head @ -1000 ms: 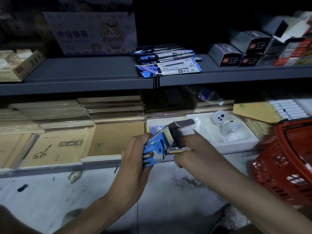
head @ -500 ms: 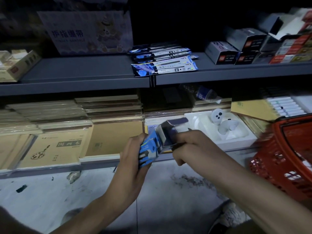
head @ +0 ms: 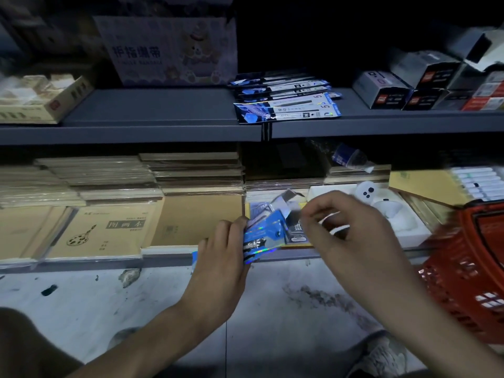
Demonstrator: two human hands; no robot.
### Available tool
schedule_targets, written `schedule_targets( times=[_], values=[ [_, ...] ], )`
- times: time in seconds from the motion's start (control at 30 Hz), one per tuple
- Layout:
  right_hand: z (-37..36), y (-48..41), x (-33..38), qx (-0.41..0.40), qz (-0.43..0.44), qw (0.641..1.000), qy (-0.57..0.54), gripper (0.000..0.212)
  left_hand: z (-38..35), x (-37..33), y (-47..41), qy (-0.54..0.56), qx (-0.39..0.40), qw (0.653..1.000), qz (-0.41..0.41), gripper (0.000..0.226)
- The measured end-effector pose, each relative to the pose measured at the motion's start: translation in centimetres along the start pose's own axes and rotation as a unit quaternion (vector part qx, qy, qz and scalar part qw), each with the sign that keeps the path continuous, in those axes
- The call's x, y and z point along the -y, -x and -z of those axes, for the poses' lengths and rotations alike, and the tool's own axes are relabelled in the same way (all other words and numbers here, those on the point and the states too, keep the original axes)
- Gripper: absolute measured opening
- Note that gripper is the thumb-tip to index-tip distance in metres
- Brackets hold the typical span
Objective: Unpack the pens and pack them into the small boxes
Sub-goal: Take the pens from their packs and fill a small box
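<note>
Our left hand (head: 221,249) grips the box (head: 263,236) from its left side. Back of hand faces us, fingers wrapped round the near end, fingertips up at the top edge. Left forearm runs in from bottom left, wrist about straight. Our right hand (head: 351,233) sits just right of the grip, level with it, fingers curled. Thumb and forefinger are drawn close, tips pointing left at the box's open end. It's blurred there, so we can't tell if the tips touch the box or pinch anything. Right forearm comes in from bottom right. Both arms bare.
</note>
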State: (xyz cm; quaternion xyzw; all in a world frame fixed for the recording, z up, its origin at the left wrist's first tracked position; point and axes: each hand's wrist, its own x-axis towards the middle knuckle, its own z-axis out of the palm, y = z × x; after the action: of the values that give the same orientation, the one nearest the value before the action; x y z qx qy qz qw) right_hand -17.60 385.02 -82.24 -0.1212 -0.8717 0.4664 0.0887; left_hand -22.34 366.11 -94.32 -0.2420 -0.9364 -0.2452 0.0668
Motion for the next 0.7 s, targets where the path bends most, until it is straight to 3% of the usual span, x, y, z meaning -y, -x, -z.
schedule_targets(
  times=[0.1, 0.23, 0.47, 0.57, 0.7],
  values=[
    [-1.7, 0.1, -0.2, 0.048, -0.084, 0.994, -0.054, 0.02, -0.2, -0.1, 0.4, -0.056, 0.002, 0.998, -0.013, 0.073],
    [-2.8, -0.1, -0.6, 0.028, -0.098, 0.995, -0.01, 0.033, -0.3, -0.5, 0.7, -0.076, -0.005, 0.997, -0.009, 0.077],
    [-3.3, -0.2, -1.1, 0.04, -0.106, 0.991, -0.071, 0.019, 0.5, -0.8, 0.5, -0.112, -0.019, 0.993, -0.011, 0.079],
    [-2.5, -0.6, -1.1, 0.025, -0.089, 0.991, -0.092, 0.01, 0.5, -0.6, 0.4, -0.11, -0.011, 0.994, 0.009, 0.083],
    [-1.7, -1.0, -1.2, -0.012, -0.009, 0.998, -0.065, 0.014, 0.7, -0.2, 0.4, -0.088, -0.009, 0.996, 0.022, 0.083]
  ],
)
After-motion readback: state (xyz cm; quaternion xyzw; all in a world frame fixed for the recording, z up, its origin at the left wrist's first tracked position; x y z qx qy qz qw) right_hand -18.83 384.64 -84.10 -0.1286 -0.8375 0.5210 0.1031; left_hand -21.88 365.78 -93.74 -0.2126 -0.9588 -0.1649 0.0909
